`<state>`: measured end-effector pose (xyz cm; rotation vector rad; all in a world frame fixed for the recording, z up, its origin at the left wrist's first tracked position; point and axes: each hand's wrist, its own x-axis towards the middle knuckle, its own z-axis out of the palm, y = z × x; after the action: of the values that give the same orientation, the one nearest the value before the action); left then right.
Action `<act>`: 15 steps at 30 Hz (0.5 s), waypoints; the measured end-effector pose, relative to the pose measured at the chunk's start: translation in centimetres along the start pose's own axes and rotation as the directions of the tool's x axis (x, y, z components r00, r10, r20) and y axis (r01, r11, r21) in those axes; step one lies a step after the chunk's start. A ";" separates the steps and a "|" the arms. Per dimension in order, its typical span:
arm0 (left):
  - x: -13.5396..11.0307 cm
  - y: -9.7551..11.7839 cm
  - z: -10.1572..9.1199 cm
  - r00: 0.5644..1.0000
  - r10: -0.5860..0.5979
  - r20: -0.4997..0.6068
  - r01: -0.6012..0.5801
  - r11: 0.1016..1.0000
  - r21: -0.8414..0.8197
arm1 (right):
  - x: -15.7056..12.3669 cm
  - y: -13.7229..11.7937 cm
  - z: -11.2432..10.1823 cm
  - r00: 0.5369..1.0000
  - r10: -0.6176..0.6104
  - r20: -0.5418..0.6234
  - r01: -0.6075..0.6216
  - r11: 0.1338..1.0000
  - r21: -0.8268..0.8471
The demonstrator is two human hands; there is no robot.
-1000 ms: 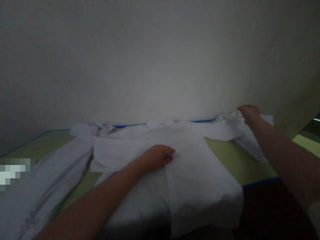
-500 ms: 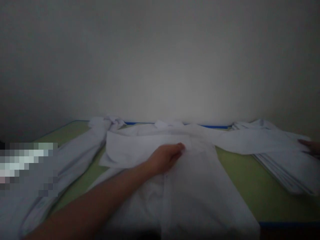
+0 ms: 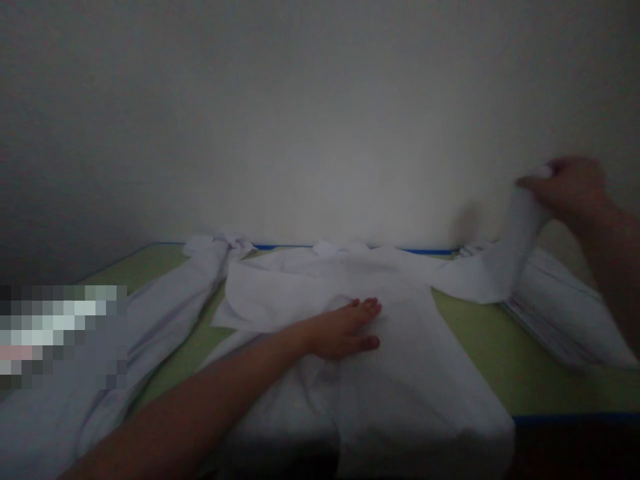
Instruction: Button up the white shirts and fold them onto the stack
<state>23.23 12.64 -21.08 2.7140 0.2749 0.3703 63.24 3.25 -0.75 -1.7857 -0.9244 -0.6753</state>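
While the left hand point(image 3: 350, 328) lies flat and open on the shirt point(image 3: 400, 360), the right hand point(image 3: 567, 187) pinches its sleeve point(image 3: 493, 270). That sleeve hangs lifted above the table point(image 3: 480, 347).

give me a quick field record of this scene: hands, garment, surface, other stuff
left hand: left hand lies flat, palm down, on the white shirt
right hand: right hand raised, pinching the end of the sleeve
garment: spread out on the table, one sleeve folded in across the chest
surface: green table with blue edge, against a pale wall
other: stack of folded white cloth at right; loose white garments at left
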 end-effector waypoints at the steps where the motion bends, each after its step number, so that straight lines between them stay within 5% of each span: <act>1: 0.0 -0.6 -0.3 0.995 -0.047 -0.092 0.040 0.996 -0.076 | -1.1 -2.8 0.9 0.994 -0.100 0.050 0.101 0.995 -0.024; 5: 0.1 -3.6 -2.1 0.829 -0.238 -0.506 -0.008 0.900 -0.437 | -9.1 -12.5 6.5 0.876 -0.370 0.309 0.331 0.928 0.172; 7: -0.2 -4.8 -2.8 0.787 -0.274 -0.552 -0.083 0.841 -0.535 | -14.1 -15.5 9.8 0.795 -0.446 0.412 0.360 0.893 0.272; 9: -0.6 -5.4 -3.2 0.805 -0.282 -0.522 -0.090 0.812 -0.577 | -18.8 -17.2 12.7 0.707 -0.474 0.526 0.332 0.878 0.345; 12: -1.1 -5.9 -3.0 0.823 -0.277 -0.496 -0.045 0.838 -0.544 | -23.6 -17.8 15.5 0.577 -0.424 0.698 0.092 0.883 0.460; 15: -1.3 -6.8 -2.6 0.782 -0.311 -0.541 0.051 0.895 -0.443 | -25.3 -16.8 16.4 0.473 -0.340 0.813 -0.349 0.775 0.527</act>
<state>20.29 19.38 -21.74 2.0617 0.5647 1.1035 35.81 15.16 -18.06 -1.3927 -1.5961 0.7130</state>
